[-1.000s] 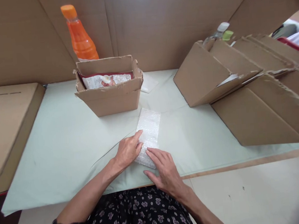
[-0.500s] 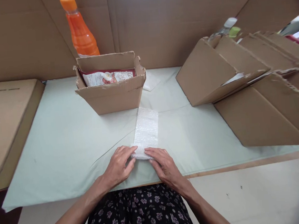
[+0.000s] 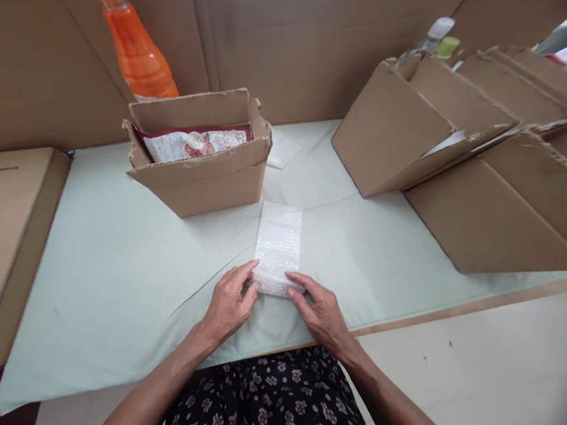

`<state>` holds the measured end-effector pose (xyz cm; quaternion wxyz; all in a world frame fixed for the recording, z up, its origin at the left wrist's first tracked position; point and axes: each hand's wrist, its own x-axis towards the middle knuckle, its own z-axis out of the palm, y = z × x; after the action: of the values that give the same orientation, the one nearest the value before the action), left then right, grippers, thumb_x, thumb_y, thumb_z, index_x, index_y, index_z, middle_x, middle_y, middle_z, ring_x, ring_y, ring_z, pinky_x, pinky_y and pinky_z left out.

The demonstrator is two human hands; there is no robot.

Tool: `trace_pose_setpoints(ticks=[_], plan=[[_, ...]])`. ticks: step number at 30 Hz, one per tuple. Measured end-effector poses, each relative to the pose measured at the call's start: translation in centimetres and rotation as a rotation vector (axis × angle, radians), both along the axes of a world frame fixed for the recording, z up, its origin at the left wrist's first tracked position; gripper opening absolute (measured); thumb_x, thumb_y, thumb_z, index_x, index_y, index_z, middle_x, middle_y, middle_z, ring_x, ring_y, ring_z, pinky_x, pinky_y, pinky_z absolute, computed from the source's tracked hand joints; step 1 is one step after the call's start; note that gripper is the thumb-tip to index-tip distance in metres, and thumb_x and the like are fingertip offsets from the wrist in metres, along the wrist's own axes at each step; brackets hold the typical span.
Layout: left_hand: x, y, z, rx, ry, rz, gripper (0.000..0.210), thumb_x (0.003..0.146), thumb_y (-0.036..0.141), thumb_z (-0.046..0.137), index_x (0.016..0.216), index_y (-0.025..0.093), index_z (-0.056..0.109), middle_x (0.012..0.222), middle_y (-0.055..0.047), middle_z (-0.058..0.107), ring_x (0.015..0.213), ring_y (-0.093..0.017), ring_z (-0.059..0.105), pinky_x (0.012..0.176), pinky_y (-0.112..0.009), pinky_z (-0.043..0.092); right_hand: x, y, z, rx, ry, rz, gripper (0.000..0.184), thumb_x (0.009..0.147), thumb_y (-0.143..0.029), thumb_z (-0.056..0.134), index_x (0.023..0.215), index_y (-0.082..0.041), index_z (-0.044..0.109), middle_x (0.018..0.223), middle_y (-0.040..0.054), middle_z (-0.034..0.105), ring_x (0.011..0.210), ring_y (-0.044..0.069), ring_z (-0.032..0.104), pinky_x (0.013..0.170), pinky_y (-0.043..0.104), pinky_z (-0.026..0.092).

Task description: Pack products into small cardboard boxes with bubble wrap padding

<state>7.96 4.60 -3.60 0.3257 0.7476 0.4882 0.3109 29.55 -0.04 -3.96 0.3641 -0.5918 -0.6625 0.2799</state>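
Observation:
A narrow strip of bubble wrap lies on the pale green cloth, its near end rolled or folded over into a thicker bundle. My left hand pinches the left end of that bundle between thumb and fingers. At the right end, my right hand grips it the same way, with thumb below and index finger on top. Whatever may be inside the bundle is hidden by the wrap. The far part of the strip lies flat, reaching toward an open cardboard box.
The open cardboard box holds a white and red printed packet. Behind it stands an orange bottle. More cardboard boxes sit on the right, with bottle tops showing. A flat carton lies left on the cloth-covered table.
The bundle at the strip's near end has turned over a little farther from me and looks thicker. Both hands have shifted slightly with it. The view has moved a little.

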Motion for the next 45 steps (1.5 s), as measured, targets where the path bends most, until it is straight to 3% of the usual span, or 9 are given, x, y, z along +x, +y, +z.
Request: trace_pose_setpoints(ticks=[6,10,14,18,25,29,37,41,45], plan=[[1.6,1.1,-0.6,0.084,0.218,0.079,0.040,0.092,0.017,0.053,0.131,0.017,0.060,0.092,-0.006,0.071,0.084,-0.021,0.064,0.081,-0.037,0.054,0.4,0.1,0.8,0.383,-0.278,-0.042,0.031,0.094,-0.020,0.063,0.125,-0.022,0.065,0.122,0.0124,0.069,0.113,0.026,0.065,0.092,0.044,0.054],[1.5,1.5,-0.5,0.200,0.306,0.081,0.036,0.095,0.020,0.054,0.129,0.016,0.060,0.105,-0.011,0.070,0.097,-0.026,0.062,0.088,-0.042,0.053,0.1,1.2,0.4,0.326,-0.434,0.189,0.029,0.094,-0.021,0.062,0.122,-0.019,0.067,0.122,0.0130,0.071,0.114,0.029,0.064,0.090,0.046,0.052],[-0.3,0.7,0.3,0.267,0.144,-0.103,0.041,0.095,0.024,0.056,0.135,0.016,0.054,0.129,-0.014,0.065,0.122,-0.028,0.057,0.103,-0.045,0.048,0.0,2.4,0.0,0.216,-0.365,0.183,0.026,0.100,-0.018,0.052,0.119,-0.021,0.069,0.110,0.0101,0.077,0.102,0.024,0.070,0.087,0.042,0.053],[-1.8,-0.6,1.2,0.107,0.128,-0.119,0.043,0.095,0.018,0.050,0.138,0.018,0.053,0.111,-0.009,0.072,0.098,-0.022,0.065,0.086,-0.037,0.054,0.1,1.8,0.9,0.055,-0.207,0.262,0.027,0.101,-0.023,0.052,0.124,-0.022,0.067,0.110,0.0063,0.077,0.096,0.020,0.072,0.084,0.035,0.056],[-0.5,0.6,0.7,0.071,0.377,0.039,0.037,0.091,0.021,0.053,0.127,0.014,0.062,0.087,-0.009,0.071,0.085,-0.026,0.064,0.082,-0.044,0.051,-0.3,0.7,1.7,0.238,-0.404,0.211,0.030,0.096,-0.028,0.061,0.124,-0.017,0.064,0.119,0.0147,0.070,0.106,0.028,0.065,0.085,0.043,0.053],[-1.2,0.5,1.2,-0.179,0.105,0.196,0.043,0.091,0.036,0.058,0.129,0.017,0.060,0.094,-0.008,0.070,0.084,-0.023,0.064,0.081,-0.041,0.053,-0.8,2.0,0.7,0.198,-0.429,0.262,0.026,0.097,-0.022,0.057,0.120,-0.018,0.067,0.114,0.0136,0.074,0.101,0.028,0.067,0.082,0.043,0.054],[0.1,-2.5,2.1,-0.819,-0.779,0.356,0.086,0.076,0.040,0.076,0.149,0.014,0.037,0.129,-0.016,0.066,0.117,-0.026,0.065,0.101,-0.039,0.051,-2.3,1.6,1.0,-0.187,0.111,0.137,0.029,0.097,-0.035,0.058,0.120,-0.022,0.070,0.112,0.0069,0.077,0.097,0.021,0.073,0.083,0.033,0.060],[0.3,-2.4,2.3,-0.771,-0.732,0.358,0.087,0.080,0.036,0.072,0.154,0.015,0.032,0.130,-0.015,0.066,0.114,-0.024,0.065,0.102,-0.037,0.050,-1.6,1.5,2.1,-0.068,0.065,0.082,0.034,0.091,-0.040,0.066,0.120,-0.022,0.071,0.127,0.0124,0.069,0.116,0.027,0.066,0.101,0.044,0.054],[-0.7,-2.6,2.6,-0.571,-0.432,0.176,0.078,0.080,0.025,0.069,0.153,0.019,0.040,0.132,-0.011,0.064,0.117,-0.024,0.063,0.107,-0.037,0.047,-1.5,2.9,3.2,-0.151,0.163,0.199,0.052,0.085,-0.048,0.074,0.128,-0.021,0.066,0.125,0.0122,0.069,0.102,0.023,0.069,0.086,0.035,0.058]])
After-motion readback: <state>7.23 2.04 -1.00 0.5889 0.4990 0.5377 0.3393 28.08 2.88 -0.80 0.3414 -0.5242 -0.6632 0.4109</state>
